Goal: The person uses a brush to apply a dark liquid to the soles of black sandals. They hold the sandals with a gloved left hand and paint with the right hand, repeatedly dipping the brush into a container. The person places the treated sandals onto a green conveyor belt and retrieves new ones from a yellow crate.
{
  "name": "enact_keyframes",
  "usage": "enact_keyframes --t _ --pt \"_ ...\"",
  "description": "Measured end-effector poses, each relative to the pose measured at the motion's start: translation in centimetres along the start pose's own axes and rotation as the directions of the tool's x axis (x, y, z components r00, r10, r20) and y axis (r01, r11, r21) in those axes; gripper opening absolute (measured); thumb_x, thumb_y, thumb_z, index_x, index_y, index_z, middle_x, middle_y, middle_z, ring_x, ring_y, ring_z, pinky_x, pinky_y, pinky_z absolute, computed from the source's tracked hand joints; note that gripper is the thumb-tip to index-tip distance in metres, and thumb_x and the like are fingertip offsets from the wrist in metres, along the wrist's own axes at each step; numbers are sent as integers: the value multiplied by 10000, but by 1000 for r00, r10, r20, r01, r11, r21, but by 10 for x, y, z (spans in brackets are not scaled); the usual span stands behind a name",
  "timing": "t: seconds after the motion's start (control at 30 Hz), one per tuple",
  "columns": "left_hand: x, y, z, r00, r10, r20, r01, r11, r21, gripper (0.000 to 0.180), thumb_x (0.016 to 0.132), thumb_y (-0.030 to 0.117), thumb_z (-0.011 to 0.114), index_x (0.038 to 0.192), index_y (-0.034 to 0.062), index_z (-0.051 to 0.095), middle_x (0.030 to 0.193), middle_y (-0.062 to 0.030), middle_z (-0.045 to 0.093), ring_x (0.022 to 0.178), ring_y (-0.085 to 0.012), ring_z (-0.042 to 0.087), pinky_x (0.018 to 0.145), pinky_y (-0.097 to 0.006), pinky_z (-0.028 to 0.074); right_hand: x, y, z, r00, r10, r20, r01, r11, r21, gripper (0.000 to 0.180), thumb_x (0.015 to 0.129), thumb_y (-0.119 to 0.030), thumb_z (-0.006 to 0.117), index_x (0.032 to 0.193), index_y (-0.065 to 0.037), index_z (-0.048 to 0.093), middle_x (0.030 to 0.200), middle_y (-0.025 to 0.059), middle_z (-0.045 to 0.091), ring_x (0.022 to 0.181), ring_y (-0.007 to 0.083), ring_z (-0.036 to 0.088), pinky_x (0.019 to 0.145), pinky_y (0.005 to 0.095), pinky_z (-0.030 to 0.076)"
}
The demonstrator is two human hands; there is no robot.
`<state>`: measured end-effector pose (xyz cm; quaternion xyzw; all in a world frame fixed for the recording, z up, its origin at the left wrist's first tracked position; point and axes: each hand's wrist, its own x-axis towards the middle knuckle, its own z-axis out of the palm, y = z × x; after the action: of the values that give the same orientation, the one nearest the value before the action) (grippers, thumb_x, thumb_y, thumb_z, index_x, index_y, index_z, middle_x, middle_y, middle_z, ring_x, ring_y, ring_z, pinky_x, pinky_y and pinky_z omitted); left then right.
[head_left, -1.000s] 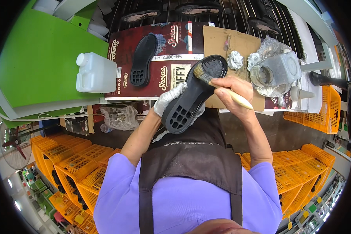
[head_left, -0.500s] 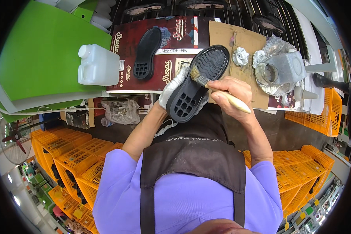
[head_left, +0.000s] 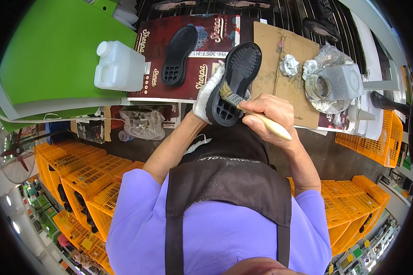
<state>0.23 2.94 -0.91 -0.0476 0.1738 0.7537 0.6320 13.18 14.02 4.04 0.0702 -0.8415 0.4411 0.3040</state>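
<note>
My left hand (head_left: pixel 205 95), in a white glove, grips a black shoe sole (head_left: pixel 234 80) from its left side and holds it tread-up over the bench. My right hand (head_left: pixel 268 114) is bare and holds a paintbrush (head_left: pixel 254 114) with a pale wooden handle; its bristles touch the heel end of the sole. A second black sole (head_left: pixel 179 54) lies flat on a dark red printed cardboard sheet (head_left: pixel 153 43) further back.
A white plastic jug (head_left: pixel 119 66) stands at the left by a green panel (head_left: pixel 55 55). A brown cardboard sheet (head_left: pixel 303 78) holds foil scraps and a foil-wrapped glue pot (head_left: pixel 328 85). Orange crates (head_left: pixel 78 178) stack below on both sides.
The sole has been lifted further from my body and turned more upright. The brush has moved from the toe end down to the heel end of the sole.
</note>
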Motion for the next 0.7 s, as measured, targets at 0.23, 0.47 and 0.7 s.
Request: enact_keyframes --t 0.23,0.47,0.7 --pt "2 2 -15 982 -3 190 5 1000 -10 482 981 400 284 1249 50 479 1106 -135 601 891 -242 618 788 -371 523 4 -11 -3 998 -23 59 22 1000 20 239 713 -136 754 880 -4 646 722 82 638 568 198 585 506 288 458" --pt "-3 6 -14 973 -76 217 69 997 37 442 983 356 319 1233 30 481 1084 -124 607 912 -219 618 793 -345 526 7 -20 -1 997 -30 77 24 997 79 301 786 -285 696 821 12 654 646 81 620 520 205 572 482 293 443" --pt "-20 12 9 974 -227 18 224 969 102 447 823 62 588 1245 -3 457 1105 -90 598 979 -146 591 861 -282 503 18 -25 -7 984 -81 160 54 984 169 368 799 -342 682 815 25 651 604 86 597 502 199 567 477 291 449"
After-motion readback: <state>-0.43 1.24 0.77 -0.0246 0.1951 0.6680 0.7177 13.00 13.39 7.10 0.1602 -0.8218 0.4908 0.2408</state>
